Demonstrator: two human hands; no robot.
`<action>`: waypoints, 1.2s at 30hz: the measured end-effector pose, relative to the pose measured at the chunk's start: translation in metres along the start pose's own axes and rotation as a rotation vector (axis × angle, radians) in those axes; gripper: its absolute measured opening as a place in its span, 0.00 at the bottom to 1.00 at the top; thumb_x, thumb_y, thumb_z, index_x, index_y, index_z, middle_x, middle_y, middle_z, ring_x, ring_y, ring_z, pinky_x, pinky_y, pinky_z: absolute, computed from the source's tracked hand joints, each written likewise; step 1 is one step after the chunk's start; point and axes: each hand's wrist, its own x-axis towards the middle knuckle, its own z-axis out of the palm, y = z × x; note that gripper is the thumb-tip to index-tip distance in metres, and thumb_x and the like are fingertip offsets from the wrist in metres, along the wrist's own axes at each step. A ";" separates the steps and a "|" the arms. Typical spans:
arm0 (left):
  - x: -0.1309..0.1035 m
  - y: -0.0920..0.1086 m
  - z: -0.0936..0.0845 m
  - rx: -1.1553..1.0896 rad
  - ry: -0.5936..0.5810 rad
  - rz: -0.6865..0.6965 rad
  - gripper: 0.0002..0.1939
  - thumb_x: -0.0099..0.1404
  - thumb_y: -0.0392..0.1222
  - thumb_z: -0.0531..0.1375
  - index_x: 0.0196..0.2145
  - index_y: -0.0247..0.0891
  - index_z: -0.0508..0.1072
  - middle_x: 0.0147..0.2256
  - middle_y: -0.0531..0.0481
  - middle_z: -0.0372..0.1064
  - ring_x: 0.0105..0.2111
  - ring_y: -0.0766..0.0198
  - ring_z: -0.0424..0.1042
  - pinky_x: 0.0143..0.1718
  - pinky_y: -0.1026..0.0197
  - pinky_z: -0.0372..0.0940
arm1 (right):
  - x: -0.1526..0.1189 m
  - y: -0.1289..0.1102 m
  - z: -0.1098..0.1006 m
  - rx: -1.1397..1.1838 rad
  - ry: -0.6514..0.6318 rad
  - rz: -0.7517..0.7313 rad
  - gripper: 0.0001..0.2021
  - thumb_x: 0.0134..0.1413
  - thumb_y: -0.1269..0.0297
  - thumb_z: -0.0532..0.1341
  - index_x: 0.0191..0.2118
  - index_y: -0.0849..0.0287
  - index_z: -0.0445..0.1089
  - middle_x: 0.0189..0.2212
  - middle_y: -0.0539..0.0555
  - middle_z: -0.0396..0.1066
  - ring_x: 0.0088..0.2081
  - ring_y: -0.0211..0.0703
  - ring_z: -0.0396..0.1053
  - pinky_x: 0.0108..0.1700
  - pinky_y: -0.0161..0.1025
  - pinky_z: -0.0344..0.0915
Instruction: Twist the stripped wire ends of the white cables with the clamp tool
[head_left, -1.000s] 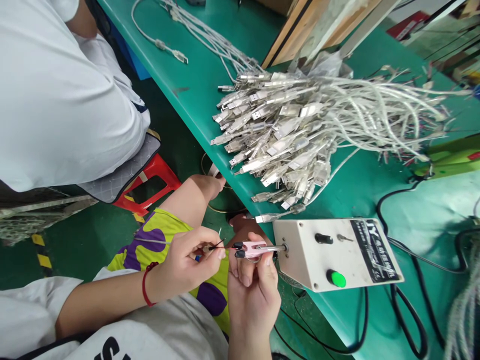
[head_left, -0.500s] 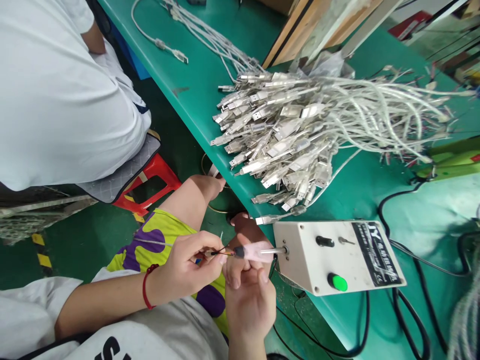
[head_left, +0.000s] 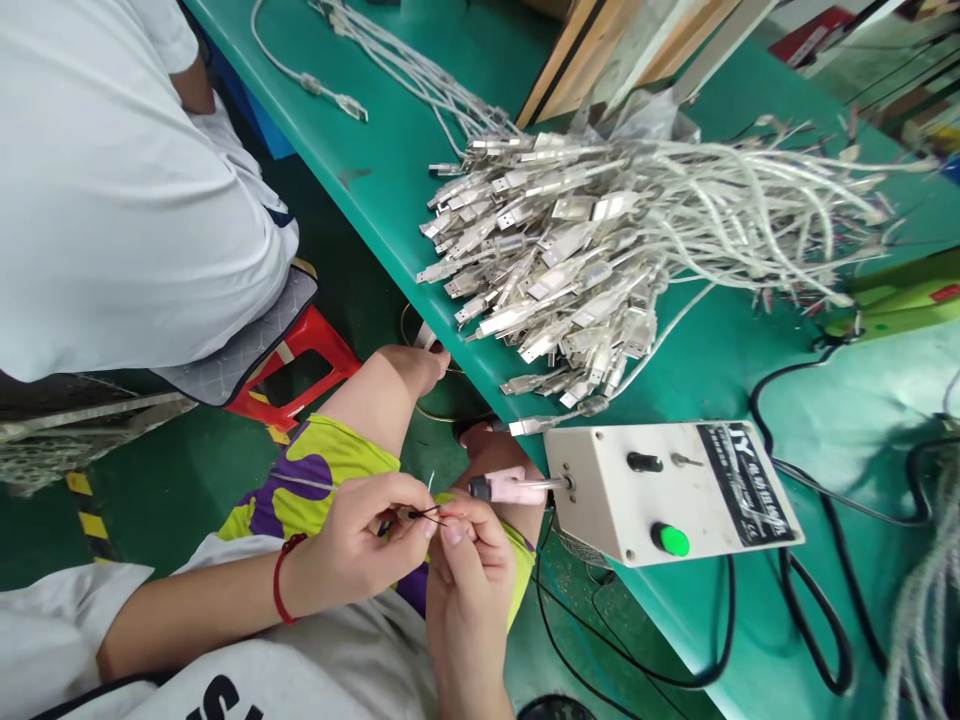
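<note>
My left hand, with a red cord bracelet at the wrist, pinches the end of a cable. Thin wires, black, red and a pale one, stick out beyond its fingertips. My right hand is closed, with thumb and forefinger pressed on the wire tips. The grey cable trails left from my left hand across my lap. Just beyond my right hand, a rod with a black tip and a pink sleeve juts from a white machine box bearing a green button and a black knob.
A big pile of USB cables covers the green table behind the box. More cables lie at the far end. Black cords loop at the right. A person in white sits at the left on a red stool.
My right hand has gone from open fingers beside the rod to pinching the wire tips. The wires have come away from the rod's black tip, slightly left and down.
</note>
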 end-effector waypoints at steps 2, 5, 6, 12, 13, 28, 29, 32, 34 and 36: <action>0.001 0.000 0.001 -0.002 -0.013 -0.004 0.06 0.73 0.34 0.66 0.43 0.44 0.74 0.29 0.55 0.75 0.21 0.70 0.69 0.24 0.69 0.63 | 0.000 -0.002 0.001 -0.002 0.002 0.004 0.14 0.51 0.50 0.83 0.33 0.53 0.86 0.24 0.47 0.70 0.28 0.34 0.65 0.35 0.31 0.66; 0.002 0.001 0.001 0.001 -0.021 0.003 0.06 0.74 0.33 0.66 0.43 0.43 0.74 0.30 0.54 0.77 0.21 0.70 0.70 0.24 0.70 0.65 | 0.001 -0.004 0.002 0.005 0.013 0.009 0.14 0.50 0.50 0.83 0.33 0.52 0.86 0.24 0.48 0.72 0.29 0.35 0.68 0.36 0.32 0.68; 0.002 0.001 0.000 0.004 -0.021 0.010 0.06 0.74 0.33 0.66 0.43 0.43 0.74 0.30 0.54 0.78 0.21 0.70 0.70 0.24 0.70 0.65 | 0.002 -0.004 0.002 0.009 0.020 0.007 0.14 0.49 0.50 0.84 0.33 0.52 0.86 0.24 0.48 0.73 0.29 0.35 0.69 0.37 0.32 0.68; 0.003 0.002 -0.002 0.034 -0.023 0.039 0.07 0.74 0.33 0.66 0.43 0.43 0.73 0.32 0.52 0.80 0.22 0.69 0.72 0.25 0.69 0.67 | 0.005 -0.007 0.004 0.023 0.007 0.002 0.15 0.49 0.50 0.83 0.31 0.54 0.84 0.24 0.48 0.71 0.28 0.36 0.68 0.36 0.34 0.69; 0.003 0.002 -0.002 0.036 -0.025 0.043 0.07 0.74 0.33 0.66 0.43 0.43 0.73 0.32 0.52 0.79 0.22 0.69 0.72 0.26 0.69 0.67 | 0.006 -0.008 0.005 0.038 -0.011 0.005 0.15 0.51 0.50 0.82 0.31 0.54 0.83 0.23 0.47 0.69 0.27 0.35 0.65 0.35 0.34 0.67; 0.022 0.003 0.003 -0.015 0.039 0.079 0.06 0.74 0.31 0.65 0.43 0.42 0.74 0.29 0.52 0.75 0.21 0.69 0.70 0.23 0.69 0.66 | 0.038 -0.036 -0.003 0.174 -0.024 -0.030 0.18 0.60 0.43 0.77 0.44 0.52 0.84 0.20 0.37 0.40 0.21 0.30 0.32 0.22 0.31 0.41; 0.023 0.004 0.003 -0.012 0.050 0.082 0.06 0.74 0.31 0.65 0.42 0.42 0.74 0.29 0.52 0.75 0.20 0.69 0.70 0.22 0.69 0.65 | 0.039 -0.036 -0.003 0.177 -0.020 -0.043 0.18 0.59 0.44 0.78 0.43 0.52 0.84 0.20 0.36 0.39 0.21 0.30 0.31 0.22 0.31 0.41; 0.026 0.004 0.005 -0.001 0.059 0.084 0.06 0.74 0.32 0.65 0.42 0.41 0.74 0.29 0.52 0.75 0.20 0.70 0.69 0.22 0.69 0.64 | 0.038 -0.037 -0.001 0.199 -0.020 -0.056 0.16 0.58 0.46 0.79 0.41 0.52 0.84 0.20 0.37 0.39 0.22 0.30 0.32 0.22 0.31 0.43; 0.027 0.003 0.005 0.002 0.042 0.078 0.06 0.74 0.32 0.65 0.41 0.41 0.74 0.29 0.52 0.75 0.21 0.69 0.69 0.23 0.69 0.65 | 0.038 -0.038 0.000 0.205 -0.017 -0.049 0.16 0.58 0.46 0.79 0.41 0.52 0.84 0.20 0.37 0.41 0.22 0.30 0.32 0.22 0.31 0.45; 0.028 0.001 0.006 0.004 0.020 0.065 0.05 0.74 0.33 0.65 0.41 0.41 0.73 0.29 0.53 0.75 0.22 0.69 0.69 0.24 0.68 0.65 | 0.038 -0.038 0.000 0.200 -0.017 -0.043 0.15 0.59 0.46 0.79 0.41 0.51 0.84 0.20 0.37 0.41 0.22 0.30 0.33 0.23 0.31 0.46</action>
